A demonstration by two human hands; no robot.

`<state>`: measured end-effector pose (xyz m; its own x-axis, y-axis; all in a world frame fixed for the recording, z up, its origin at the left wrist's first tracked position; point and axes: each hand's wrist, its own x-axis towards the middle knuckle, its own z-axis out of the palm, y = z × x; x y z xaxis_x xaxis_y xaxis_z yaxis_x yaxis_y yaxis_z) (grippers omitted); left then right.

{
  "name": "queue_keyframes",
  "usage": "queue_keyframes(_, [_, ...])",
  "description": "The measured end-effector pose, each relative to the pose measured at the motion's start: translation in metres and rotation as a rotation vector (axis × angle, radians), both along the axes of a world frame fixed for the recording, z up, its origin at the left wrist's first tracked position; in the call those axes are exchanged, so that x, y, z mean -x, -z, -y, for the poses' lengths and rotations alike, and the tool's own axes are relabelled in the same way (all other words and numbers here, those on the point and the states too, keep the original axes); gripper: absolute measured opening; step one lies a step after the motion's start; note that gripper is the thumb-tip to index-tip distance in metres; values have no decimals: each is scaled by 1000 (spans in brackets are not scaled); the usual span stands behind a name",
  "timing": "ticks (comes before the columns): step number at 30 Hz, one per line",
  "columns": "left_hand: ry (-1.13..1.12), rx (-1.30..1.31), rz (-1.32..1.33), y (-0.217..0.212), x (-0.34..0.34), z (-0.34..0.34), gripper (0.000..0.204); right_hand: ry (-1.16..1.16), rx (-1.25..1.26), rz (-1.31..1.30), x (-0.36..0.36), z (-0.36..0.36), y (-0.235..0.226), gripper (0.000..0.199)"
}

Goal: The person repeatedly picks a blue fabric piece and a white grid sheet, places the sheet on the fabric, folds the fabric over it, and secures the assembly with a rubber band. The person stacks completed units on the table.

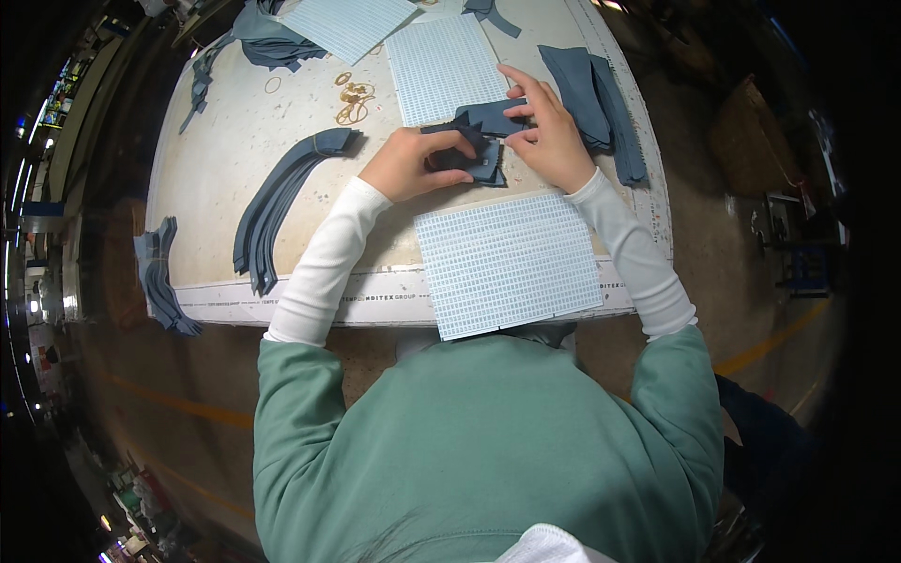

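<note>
My left hand (pixel 411 166) is closed on a small stack of dark blue fabric pieces (pixel 489 173), thumb and fingers curled over its left side. A tiny pale label sits on the top piece. Just right of the stack, my right hand (pixel 554 141) is open, its fingers apart and the index finger raised. Beneath its fingers lies a flat blue fabric piece (pixel 477 116). Whether a small label clings to a right fingertip is too small to see. A sheet of small printed labels (pixel 507 267) lies nearest my body, overhanging the table's front edge.
Beyond my hands are a second label sheet (pixel 441 68) and a third (pixel 347 26). Rubber bands (pixel 353 103) lie left of them. A banded curved fabric bundle (pixel 286 202), long fabric strips (pixel 593 103), a fabric pile (pixel 267 39) and another bundle (pixel 162 277) surround the work area.
</note>
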<state>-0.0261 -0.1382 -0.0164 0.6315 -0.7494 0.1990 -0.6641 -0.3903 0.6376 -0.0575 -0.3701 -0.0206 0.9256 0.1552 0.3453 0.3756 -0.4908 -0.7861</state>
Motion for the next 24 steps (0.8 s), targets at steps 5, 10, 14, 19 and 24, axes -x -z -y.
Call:
queue_keyframes(5, [-2,-11,6,1,0,-1,30,-146,178,-31,9,-2,-1,93])
queue_keyframes(10, [-3,10,-9,2,-2,-1,26,-144,187,-34,13,0,0,93])
queue_keyframes(14, [-59,-46,-34,1,-1,-1,26,-139,156,-49,12,-3,0,94])
queue_keyframes(19, [-101,71,60,5,7,6,29,-86,66,51,5,-13,1,96])
queue_keyframes(24, [-91,111,141,9,2,7,34,-125,-76,-39,7,-13,1,101])
